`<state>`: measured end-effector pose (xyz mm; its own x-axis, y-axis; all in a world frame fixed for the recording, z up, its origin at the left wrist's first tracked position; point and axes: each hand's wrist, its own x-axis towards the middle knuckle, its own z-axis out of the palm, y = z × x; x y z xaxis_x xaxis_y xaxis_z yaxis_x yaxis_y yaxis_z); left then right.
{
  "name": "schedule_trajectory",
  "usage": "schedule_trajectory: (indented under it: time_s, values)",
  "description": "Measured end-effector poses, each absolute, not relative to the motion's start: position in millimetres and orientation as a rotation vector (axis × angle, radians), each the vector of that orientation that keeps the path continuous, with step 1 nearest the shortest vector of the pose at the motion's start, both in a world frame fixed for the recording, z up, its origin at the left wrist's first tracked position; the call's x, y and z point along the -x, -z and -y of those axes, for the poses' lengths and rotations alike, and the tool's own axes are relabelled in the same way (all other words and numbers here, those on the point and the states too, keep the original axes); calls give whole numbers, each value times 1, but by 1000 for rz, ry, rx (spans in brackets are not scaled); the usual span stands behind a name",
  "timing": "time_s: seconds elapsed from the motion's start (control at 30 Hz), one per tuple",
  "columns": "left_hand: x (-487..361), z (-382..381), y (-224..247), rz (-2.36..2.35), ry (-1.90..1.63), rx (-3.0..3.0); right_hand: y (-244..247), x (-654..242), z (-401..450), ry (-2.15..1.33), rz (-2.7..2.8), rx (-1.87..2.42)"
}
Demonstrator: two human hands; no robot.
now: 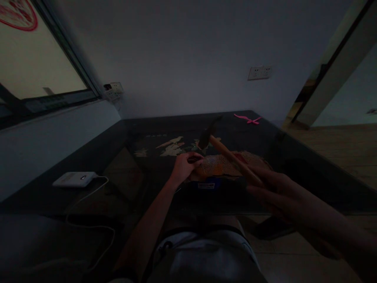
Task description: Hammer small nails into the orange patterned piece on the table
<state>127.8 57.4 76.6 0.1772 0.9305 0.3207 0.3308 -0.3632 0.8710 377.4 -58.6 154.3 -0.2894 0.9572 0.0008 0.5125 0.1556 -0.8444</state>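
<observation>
Your dark surface [265, 141] bears illegible lettering [156, 136]. Your right hand [275, 189] grips a hammer [226, 152]; your left hand [185, 167] curls at speckled cardboard [218, 166], its hold unclear.

White rectangular device [73, 179] and bright pink fabric-like strip [252, 121] on a dark glossy worktop [101, 155]
A thin white cable [102, 177] runs from the device; the strip lies near the far right corner.

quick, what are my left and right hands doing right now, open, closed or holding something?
Left hand: fingers curled at the mottled brown piece; too dark to tell whether gripping.
Right hand: closed, holding the hammer.
</observation>
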Motion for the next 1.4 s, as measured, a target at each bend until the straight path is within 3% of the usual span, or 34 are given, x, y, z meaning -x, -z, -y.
schedule_trajectory:
  time_s: [0.47,1.4]
  values:
    - [-128,-60,-72,-1236,-1179,-1799,-165,-376,54,-890,2043,1351]
    - [-129,-58,-70,-1252,-1225,-1788,-159,-373,53,-964,2069,1420]
